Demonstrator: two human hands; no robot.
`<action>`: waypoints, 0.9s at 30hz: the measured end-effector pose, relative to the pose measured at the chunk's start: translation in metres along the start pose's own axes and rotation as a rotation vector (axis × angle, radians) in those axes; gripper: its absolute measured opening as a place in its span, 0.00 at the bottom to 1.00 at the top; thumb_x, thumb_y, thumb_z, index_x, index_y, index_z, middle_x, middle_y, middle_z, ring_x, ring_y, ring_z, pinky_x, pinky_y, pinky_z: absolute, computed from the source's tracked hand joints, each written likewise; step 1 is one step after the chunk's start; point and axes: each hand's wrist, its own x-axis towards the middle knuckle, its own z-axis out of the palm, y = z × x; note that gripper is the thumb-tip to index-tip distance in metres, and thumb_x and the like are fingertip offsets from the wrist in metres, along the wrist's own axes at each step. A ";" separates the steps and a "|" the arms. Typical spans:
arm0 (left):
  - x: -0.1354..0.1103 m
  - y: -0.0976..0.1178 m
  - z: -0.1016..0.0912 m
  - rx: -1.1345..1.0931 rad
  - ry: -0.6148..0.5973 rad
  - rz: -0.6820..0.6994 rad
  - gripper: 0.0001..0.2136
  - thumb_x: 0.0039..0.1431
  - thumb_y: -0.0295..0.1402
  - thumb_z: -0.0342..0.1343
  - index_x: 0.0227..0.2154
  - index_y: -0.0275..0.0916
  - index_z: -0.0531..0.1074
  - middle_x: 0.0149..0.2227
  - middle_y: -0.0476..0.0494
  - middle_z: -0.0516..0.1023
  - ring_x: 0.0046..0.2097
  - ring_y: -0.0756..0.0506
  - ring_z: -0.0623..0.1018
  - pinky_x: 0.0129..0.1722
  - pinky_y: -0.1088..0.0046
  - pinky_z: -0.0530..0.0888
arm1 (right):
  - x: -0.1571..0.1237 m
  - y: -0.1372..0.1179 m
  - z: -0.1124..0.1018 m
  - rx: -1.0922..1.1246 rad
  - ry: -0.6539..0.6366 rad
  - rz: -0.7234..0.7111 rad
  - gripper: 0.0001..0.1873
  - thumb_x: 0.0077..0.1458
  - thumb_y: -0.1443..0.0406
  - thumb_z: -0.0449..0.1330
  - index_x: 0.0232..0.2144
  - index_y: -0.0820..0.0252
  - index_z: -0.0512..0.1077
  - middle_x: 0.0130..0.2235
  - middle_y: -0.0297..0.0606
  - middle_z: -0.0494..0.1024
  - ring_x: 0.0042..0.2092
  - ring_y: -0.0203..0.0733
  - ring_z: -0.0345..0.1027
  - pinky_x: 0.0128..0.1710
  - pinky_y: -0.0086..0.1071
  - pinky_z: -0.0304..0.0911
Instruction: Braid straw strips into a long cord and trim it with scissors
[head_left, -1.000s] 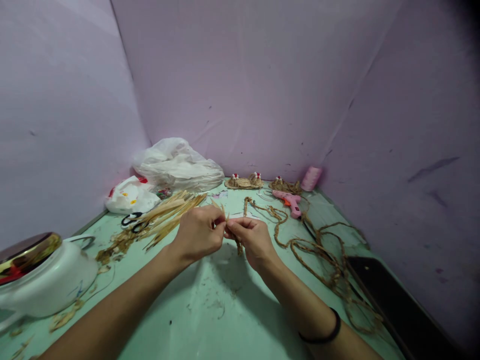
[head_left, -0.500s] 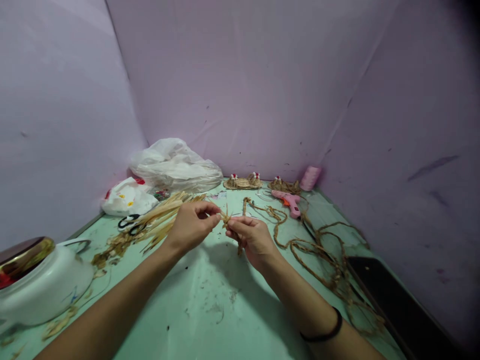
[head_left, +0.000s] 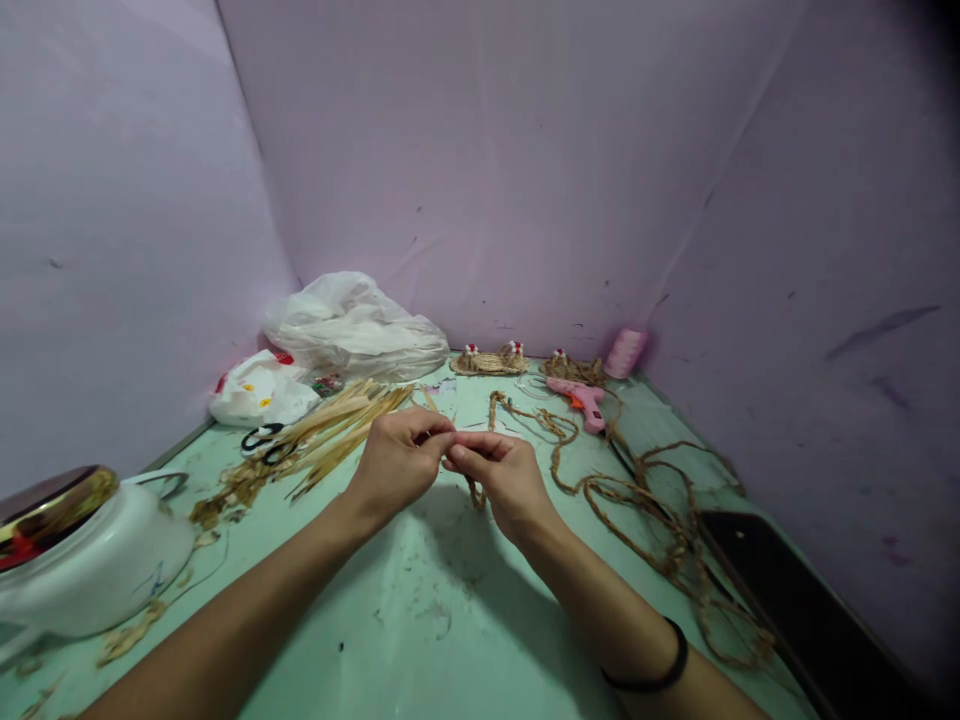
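In the middle of the view, my left hand (head_left: pixel 405 458) and my right hand (head_left: pixel 504 475) meet fingertip to fingertip above the table. Both are closed in a pinch on the end of a braided straw cord (head_left: pixel 478 495), whose short lower part hangs below my right hand's fingers. The pinched end itself is hidden by the fingers. Behind and to the right, a long braided cord (head_left: pixel 589 487) winds loosely over the table. Left of my left hand lies a bundle of dry straw strips (head_left: pixel 341 425), with black-handled scissors (head_left: pixel 277 450) at its near end.
At the back stand small woven pieces with red-and-white flowers (head_left: pixel 489 363), a pink glue gun (head_left: pixel 579 398) and a pink thread spool (head_left: pixel 625 353). White plastic bags (head_left: pixel 356 330) lie back left. A white pot (head_left: pixel 97 570) is front left, a black phone-like slab (head_left: pixel 795 600) front right.
My hands have come together, and the frayed straw ends that showed between them are now covered by my fingers. The view has shifted slightly.
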 end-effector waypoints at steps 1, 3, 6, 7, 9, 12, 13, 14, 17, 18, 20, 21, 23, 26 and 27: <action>0.001 0.001 -0.001 -0.021 0.029 -0.007 0.06 0.46 0.27 0.52 0.19 0.37 0.72 0.22 0.50 0.73 0.26 0.52 0.70 0.26 0.78 0.66 | 0.000 -0.001 0.000 0.017 0.005 0.011 0.10 0.26 0.67 0.68 0.20 0.64 0.76 0.21 0.35 0.76 0.23 0.34 0.68 0.29 0.30 0.64; 0.002 0.003 -0.003 -0.092 0.077 -0.040 0.05 0.47 0.29 0.52 0.20 0.36 0.71 0.21 0.50 0.72 0.23 0.53 0.69 0.23 0.79 0.65 | 0.002 -0.001 -0.001 0.050 0.039 0.038 0.12 0.25 0.68 0.69 0.19 0.64 0.75 0.20 0.35 0.76 0.23 0.35 0.68 0.28 0.30 0.64; 0.002 0.005 -0.003 -0.241 0.058 -0.131 0.06 0.48 0.32 0.53 0.24 0.35 0.70 0.18 0.51 0.70 0.18 0.54 0.66 0.18 0.79 0.63 | 0.004 -0.003 -0.004 0.104 0.119 0.065 0.12 0.23 0.69 0.69 0.18 0.64 0.73 0.18 0.34 0.75 0.22 0.35 0.69 0.25 0.28 0.63; 0.001 0.006 -0.001 -0.288 0.037 -0.163 0.06 0.48 0.33 0.53 0.24 0.34 0.70 0.17 0.51 0.70 0.17 0.54 0.66 0.17 0.79 0.63 | 0.004 -0.003 -0.005 0.123 0.139 0.071 0.12 0.22 0.70 0.69 0.18 0.65 0.73 0.18 0.33 0.74 0.22 0.35 0.69 0.25 0.27 0.62; 0.000 0.006 0.002 -0.359 0.004 -0.220 0.06 0.48 0.32 0.53 0.23 0.34 0.68 0.16 0.51 0.70 0.17 0.54 0.66 0.16 0.80 0.64 | 0.005 -0.003 -0.006 0.154 0.151 0.083 0.12 0.22 0.71 0.68 0.17 0.65 0.72 0.17 0.33 0.74 0.21 0.34 0.68 0.24 0.26 0.62; -0.001 0.004 0.007 -0.436 -0.022 -0.278 0.05 0.45 0.31 0.55 0.21 0.33 0.68 0.16 0.51 0.71 0.17 0.54 0.68 0.16 0.80 0.66 | 0.006 -0.003 -0.007 0.184 0.120 0.093 0.12 0.23 0.71 0.68 0.16 0.65 0.70 0.17 0.33 0.74 0.20 0.33 0.67 0.23 0.26 0.63; -0.001 0.004 0.008 -0.457 -0.027 -0.289 0.05 0.45 0.30 0.55 0.21 0.33 0.68 0.16 0.51 0.71 0.17 0.54 0.69 0.17 0.80 0.67 | 0.006 -0.003 -0.007 0.186 0.110 0.093 0.12 0.23 0.71 0.68 0.17 0.65 0.69 0.17 0.33 0.74 0.20 0.33 0.68 0.23 0.26 0.63; -0.001 0.003 0.009 -0.474 -0.032 -0.297 0.04 0.44 0.30 0.56 0.21 0.33 0.69 0.16 0.50 0.71 0.18 0.54 0.69 0.18 0.79 0.67 | 0.006 -0.003 -0.008 0.187 0.105 0.090 0.13 0.24 0.71 0.68 0.17 0.64 0.68 0.17 0.33 0.73 0.20 0.34 0.68 0.24 0.26 0.63; -0.001 0.000 0.010 -0.497 -0.051 -0.312 0.04 0.43 0.28 0.56 0.24 0.33 0.71 0.18 0.50 0.73 0.20 0.53 0.71 0.21 0.78 0.70 | 0.006 -0.004 -0.008 0.192 0.121 0.062 0.15 0.23 0.72 0.68 0.17 0.63 0.65 0.16 0.32 0.73 0.20 0.35 0.69 0.23 0.26 0.64; -0.002 0.000 0.010 -0.491 -0.058 -0.307 0.04 0.42 0.28 0.56 0.25 0.33 0.72 0.19 0.50 0.74 0.20 0.53 0.71 0.22 0.78 0.70 | 0.006 -0.004 -0.008 0.197 0.132 0.048 0.16 0.23 0.72 0.68 0.17 0.63 0.65 0.16 0.31 0.73 0.20 0.35 0.69 0.23 0.26 0.64; -0.002 0.000 0.010 -0.458 -0.055 -0.286 0.05 0.42 0.27 0.57 0.25 0.34 0.74 0.20 0.50 0.74 0.21 0.53 0.72 0.22 0.78 0.70 | 0.006 -0.004 -0.007 0.204 0.152 0.034 0.17 0.22 0.73 0.68 0.18 0.62 0.64 0.17 0.31 0.73 0.19 0.35 0.68 0.22 0.27 0.65; -0.003 0.000 0.011 -0.430 -0.049 -0.270 0.04 0.42 0.27 0.57 0.24 0.34 0.74 0.20 0.50 0.74 0.21 0.53 0.71 0.21 0.79 0.69 | 0.006 -0.004 -0.007 0.205 0.162 0.035 0.17 0.22 0.74 0.68 0.19 0.62 0.65 0.18 0.31 0.73 0.19 0.35 0.68 0.23 0.27 0.65; -0.004 0.000 0.010 -0.354 -0.033 -0.224 0.03 0.42 0.26 0.57 0.23 0.36 0.75 0.20 0.50 0.74 0.21 0.53 0.71 0.20 0.80 0.68 | 0.005 -0.003 -0.006 0.199 0.167 0.045 0.18 0.23 0.74 0.68 0.21 0.63 0.67 0.18 0.32 0.74 0.20 0.34 0.68 0.24 0.27 0.66; -0.004 0.000 0.009 -0.230 -0.019 -0.096 0.04 0.43 0.24 0.56 0.20 0.36 0.75 0.22 0.49 0.75 0.25 0.52 0.73 0.26 0.79 0.69 | 0.005 -0.003 -0.005 0.183 0.158 0.054 0.15 0.24 0.74 0.67 0.21 0.65 0.69 0.18 0.34 0.74 0.20 0.33 0.68 0.25 0.27 0.66; -0.003 0.000 0.009 -0.198 -0.019 -0.045 0.04 0.43 0.24 0.56 0.20 0.37 0.75 0.22 0.49 0.76 0.27 0.52 0.73 0.28 0.79 0.69 | 0.005 -0.002 -0.005 0.181 0.156 0.058 0.14 0.24 0.74 0.67 0.20 0.65 0.69 0.18 0.34 0.74 0.20 0.33 0.68 0.25 0.27 0.66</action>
